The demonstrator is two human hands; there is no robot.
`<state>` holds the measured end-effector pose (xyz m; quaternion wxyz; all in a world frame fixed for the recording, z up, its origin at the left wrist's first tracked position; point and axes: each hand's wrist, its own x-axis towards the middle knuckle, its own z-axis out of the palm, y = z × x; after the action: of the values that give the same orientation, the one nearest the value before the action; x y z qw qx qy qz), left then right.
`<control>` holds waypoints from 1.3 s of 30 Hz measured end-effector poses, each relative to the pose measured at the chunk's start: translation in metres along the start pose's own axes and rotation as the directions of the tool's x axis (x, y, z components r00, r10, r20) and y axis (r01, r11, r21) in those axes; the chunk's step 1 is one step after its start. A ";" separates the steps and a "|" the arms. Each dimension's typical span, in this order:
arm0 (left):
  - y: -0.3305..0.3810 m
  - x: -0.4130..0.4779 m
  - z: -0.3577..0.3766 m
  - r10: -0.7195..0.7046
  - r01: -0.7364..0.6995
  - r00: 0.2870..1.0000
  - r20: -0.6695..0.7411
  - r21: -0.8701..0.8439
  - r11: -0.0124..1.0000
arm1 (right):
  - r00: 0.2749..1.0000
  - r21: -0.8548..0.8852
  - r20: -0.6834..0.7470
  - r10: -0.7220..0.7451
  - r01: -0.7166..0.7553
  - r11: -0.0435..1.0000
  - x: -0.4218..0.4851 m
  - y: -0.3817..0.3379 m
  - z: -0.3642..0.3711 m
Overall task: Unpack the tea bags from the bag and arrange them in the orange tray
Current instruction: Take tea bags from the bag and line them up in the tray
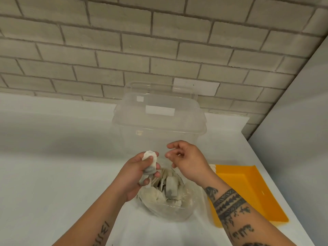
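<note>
Head view: left hand (134,174) above clear bag (179,211), fingers (146,182) curled round small bunch of tea bags (150,158), gripping it. Right hand (188,161) just beside, fingers (174,145) loosely curled, holding nothing. Bag stands on white desk (53,157), more tea bags inside. Orange tray (248,190) right of bag. Clear tub (159,119) behind.

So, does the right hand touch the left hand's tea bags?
Apart. The head view shows a gap between the right hand and the tea bags the left hand grips.

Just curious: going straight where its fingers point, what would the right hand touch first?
The right hand would likely meet the tea bags in the left hand; depth is unclear.
</note>
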<state>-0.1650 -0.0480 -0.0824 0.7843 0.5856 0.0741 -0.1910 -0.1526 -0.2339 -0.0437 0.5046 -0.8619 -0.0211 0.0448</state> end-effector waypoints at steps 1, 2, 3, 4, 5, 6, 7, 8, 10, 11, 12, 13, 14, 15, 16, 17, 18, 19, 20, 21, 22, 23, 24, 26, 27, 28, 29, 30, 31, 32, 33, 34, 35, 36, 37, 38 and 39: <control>0.000 0.000 -0.003 -0.002 0.001 1.000 -0.028 -0.048 0.999 | 1.000 -0.050 -0.014 -0.005 0.004 0.999 -0.001 0.005 0.001; -0.001 0.001 -0.005 -0.006 0.001 0.999 -0.051 -0.091 0.996 | 1.000 -0.138 0.012 -0.011 0.012 0.990 -0.004 0.011 0.002; -0.002 0.001 -0.007 -0.009 0.002 0.998 -0.062 -0.123 0.992 | 0.997 -0.257 0.082 -0.004 0.025 0.966 -0.007 0.016 0.006; -0.003 0.001 -0.008 -0.009 0.000 0.998 -0.065 -0.144 0.990 | 0.985 -0.377 0.172 0.011 0.056 0.924 -0.011 0.020 0.011; -0.004 0.001 -0.008 -0.008 -0.002 0.998 -0.064 -0.160 0.987 | 0.967 -0.477 0.254 0.019 0.108 0.872 -0.014 0.025 0.018; -0.005 0.000 -0.008 -0.005 -0.005 0.998 -0.062 -0.170 0.985 | 0.950 -0.557 0.311 0.009 0.175 0.812 -0.016 0.031 0.026; -0.006 0.000 -0.007 -0.003 -0.008 0.998 -0.064 -0.173 0.985 | 0.938 -0.619 0.346 -0.015 0.241 0.748 -0.017 0.038 0.033; -0.007 0.000 -0.006 0.000 -0.011 0.998 -0.068 -0.169 0.986 | 0.930 -0.661 0.366 -0.039 0.289 0.693 -0.018 0.043 0.040; -0.009 -0.001 -0.004 0.007 -0.019 0.997 -0.078 -0.146 0.989 | 0.931 -0.682 0.356 -0.075 0.314 0.660 -0.020 0.052 0.045; -0.009 -0.001 -0.004 0.014 -0.025 0.997 -0.080 -0.129 0.991 | 0.940 -0.663 0.332 -0.077 0.291 0.690 -0.021 0.053 0.044; -0.009 -0.002 -0.004 0.021 -0.030 0.996 -0.082 -0.110 0.993 | 0.952 -0.621 0.298 -0.061 0.242 0.746 -0.021 0.052 0.040; -0.009 -0.003 -0.005 0.027 -0.035 0.996 -0.084 -0.089 0.995 | 0.964 -0.556 0.262 -0.038 0.183 0.811 -0.020 0.050 0.034; -0.009 -0.004 -0.005 0.034 -0.040 0.996 -0.088 -0.067 0.997 | 0.973 -0.481 0.231 -0.016 0.129 0.867 -0.020 0.046 0.028; -0.009 -0.005 -0.005 0.043 -0.047 0.995 -0.093 -0.047 0.998 | 0.978 -0.408 0.207 -0.006 0.092 0.909 -0.019 0.042 0.021; -0.008 -0.006 -0.004 0.052 -0.055 0.994 -0.099 -0.027 0.998 | 0.982 -0.335 0.190 -0.002 0.067 0.940 -0.019 0.036 0.015; -0.008 -0.007 -0.002 0.061 -0.061 0.993 -0.105 0.000 0.998 | 0.984 -0.253 0.176 -0.001 0.046 0.966 -0.020 0.031 0.008; -0.007 -0.007 0.000 0.069 -0.065 0.992 -0.108 0.037 0.997 | 0.986 -0.163 0.166 0.002 0.026 0.986 -0.021 0.025 0.001; -0.006 -0.008 0.004 0.075 -0.067 0.992 -0.102 0.077 0.995 | 0.985 -0.078 0.170 0.010 0.003 0.997 -0.023 0.019 -0.007; -0.005 -0.009 0.008 0.079 -0.070 0.993 -0.083 0.111 0.991 | 0.982 -0.008 0.188 0.019 -0.017 1.000 -0.024 0.014 -0.014; -0.004 -0.012 0.013 0.080 -0.073 0.996 -0.048 0.136 0.988 | 0.977 0.045 0.212 0.022 -0.032 0.999 -0.026 0.010 -0.020; -0.003 -0.015 0.018 0.077 -0.076 0.997 -0.001 0.156 0.985 | 0.973 0.074 0.232 0.019 -0.038 0.997 -0.028 0.007 -0.025; -0.003 -0.018 0.022 0.072 -0.081 0.996 0.055 0.179 0.981 | 0.971 0.084 0.239 0.014 -0.036 0.996 -0.030 0.006 -0.029; -0.004 -0.020 0.027 0.067 -0.088 0.992 0.107 0.208 0.974 | 0.973 0.086 0.229 0.013 -0.033 0.996 -0.032 0.006 -0.032; -0.008 -0.022 0.036 0.064 -0.109 0.982 0.177 0.252 0.961 | 0.987 0.095 0.159 0.030 -0.046 0.994 -0.038 0.011 -0.035; -0.010 -0.021 0.040 0.068 -0.117 0.980 0.186 0.263 0.958 | 0.992 0.124 0.115 0.046 -0.060 0.991 -0.041 0.014 -0.036; -0.012 -0.020 0.044 0.075 -0.122 0.981 0.177 0.269 0.955 | 0.995 0.181 0.076 0.063 -0.076 0.981 -0.045 0.018 -0.038; -0.013 -0.018 0.050 0.086 -0.124 0.985 0.152 0.266 0.956 | 0.996 0.262 0.044 0.083 -0.092 0.961 -0.049 0.022 -0.040; -0.015 -0.017 0.057 0.100 -0.126 0.988 0.116 0.250 0.960 | 0.994 0.346 0.021 0.110 -0.110 0.932 -0.053 0.027 -0.043; -0.016 -0.015 0.064 0.113 -0.129 0.990 0.082 0.224 0.966 | 0.991 0.398 0.006 0.134 -0.125 0.909 -0.056 0.032 -0.047; -0.016 -0.014 0.073 0.124 -0.133 0.991 0.057 0.200 0.971 | 0.989 0.408 -0.003 0.151 -0.137 0.903 -0.059 0.036 -0.053; -0.016 -0.013 0.081 0.135 -0.140 0.990 0.044 0.186 0.972 | 0.989 0.389 -0.001 0.149 -0.137 0.911 -0.061 0.040 -0.058; -0.016 -0.011 0.091 0.142 -0.146 0.989 0.036 0.185 0.972 | 0.991 0.365 0.001 0.133 -0.124 0.923 -0.063 0.043 -0.064; -0.017 -0.010 0.101 0.143 -0.146 0.989 0.029 0.192 0.971 | 0.993 0.335 -0.009 0.114 -0.104 0.936 -0.064 0.047 -0.070; -0.017 -0.008 0.110 0.142 -0.144 0.990 0.023 0.199 0.969 | 0.995 0.309 -0.032 0.099 -0.084 0.947 -0.064 0.050 -0.076; -0.018 -0.005 0.120 0.141 -0.143 0.990 0.024 0.207 0.968 | 0.994 0.283 -0.071 0.085 -0.061 0.957 -0.064 0.055 -0.082; -0.019 -0.003 0.129 0.139 -0.142 0.990 0.030 0.219 0.965 | 0.990 0.259 -0.112 0.081 -0.049 0.964 -0.063 0.059 -0.089; -0.020 -0.001 0.138 0.139 -0.144 0.990 0.038 0.231 0.962 | 0.987 0.247 -0.140 0.078 -0.041 0.968 -0.063 0.064 -0.096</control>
<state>-0.1883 -0.1834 -0.0581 0.7224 0.6754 0.0005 -0.1481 -0.2068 -0.3535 -0.0491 0.6050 -0.7947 0.0483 -0.0023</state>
